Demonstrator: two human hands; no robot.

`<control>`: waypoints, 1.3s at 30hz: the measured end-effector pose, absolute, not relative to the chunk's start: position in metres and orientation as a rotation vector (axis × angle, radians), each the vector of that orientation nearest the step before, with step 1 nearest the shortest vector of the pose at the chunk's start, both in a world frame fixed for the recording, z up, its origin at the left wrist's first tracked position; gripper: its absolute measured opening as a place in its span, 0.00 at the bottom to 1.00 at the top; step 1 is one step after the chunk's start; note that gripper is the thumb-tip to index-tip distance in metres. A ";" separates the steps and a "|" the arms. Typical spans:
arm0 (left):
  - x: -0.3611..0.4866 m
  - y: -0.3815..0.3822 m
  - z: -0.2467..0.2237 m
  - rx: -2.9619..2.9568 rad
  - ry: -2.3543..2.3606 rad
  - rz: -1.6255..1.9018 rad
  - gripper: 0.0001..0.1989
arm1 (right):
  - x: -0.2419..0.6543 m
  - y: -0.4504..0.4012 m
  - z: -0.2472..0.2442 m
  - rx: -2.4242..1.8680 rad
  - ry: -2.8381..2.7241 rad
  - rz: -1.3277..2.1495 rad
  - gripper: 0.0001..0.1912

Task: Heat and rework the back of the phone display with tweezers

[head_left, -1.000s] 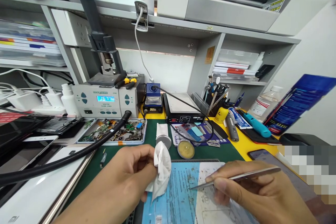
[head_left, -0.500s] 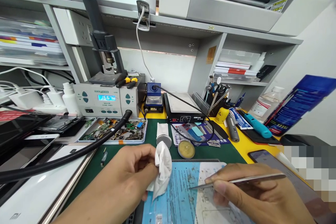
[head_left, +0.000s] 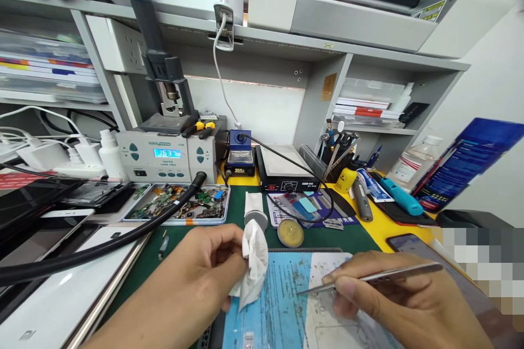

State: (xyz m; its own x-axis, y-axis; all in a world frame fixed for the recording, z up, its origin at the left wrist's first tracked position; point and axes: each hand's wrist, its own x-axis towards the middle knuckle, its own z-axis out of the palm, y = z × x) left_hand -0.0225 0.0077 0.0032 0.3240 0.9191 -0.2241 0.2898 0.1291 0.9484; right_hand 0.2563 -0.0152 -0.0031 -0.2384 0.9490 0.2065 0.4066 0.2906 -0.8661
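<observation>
A crumpled white tissue (head_left: 254, 267) is pinched in my left hand (head_left: 204, 278), over the left part of a blue and white printed sheet (head_left: 282, 305). Dark marks spot the sheet. My right hand (head_left: 393, 294) grips metal tweezers (head_left: 388, 275), their tips pointing left just above the sheet's middle. Beyond the sheet stands an open round tin of yellowish paste (head_left: 290, 233); to its left a round metal lid (head_left: 256, 220) touches a white strip. Neither hand touches the tin.
Left are a tray of circuit boards (head_left: 188, 207), a black hose (head_left: 123, 242) and stacked phones (head_left: 73, 283). Behind stand a hot-air station (head_left: 167, 155) and a black-fronted heating plate (head_left: 286, 169). A phone (head_left: 426, 256) lies right, near a clear bottle (head_left: 417, 161).
The rear end of the tweezers in my right hand has tilted up slightly. The station's display reads differently. My left hand keeps its hold on the tissue.
</observation>
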 end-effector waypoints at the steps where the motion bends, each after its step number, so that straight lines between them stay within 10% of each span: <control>1: -0.023 0.009 0.001 1.409 1.196 0.682 0.17 | 0.257 -0.015 -0.003 -1.226 -1.792 0.880 0.10; 39: -0.017 0.006 -0.005 1.802 1.482 0.777 0.14 | 0.261 -0.006 -0.004 -1.214 -1.514 1.232 0.15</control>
State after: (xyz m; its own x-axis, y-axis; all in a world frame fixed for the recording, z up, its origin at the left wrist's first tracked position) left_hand -0.0175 0.0065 -0.0055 0.1772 0.9837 0.0312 0.5851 -0.1307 0.8004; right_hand 0.2611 -0.0063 -0.0043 -0.2007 0.9794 0.0205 0.1788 0.0572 -0.9822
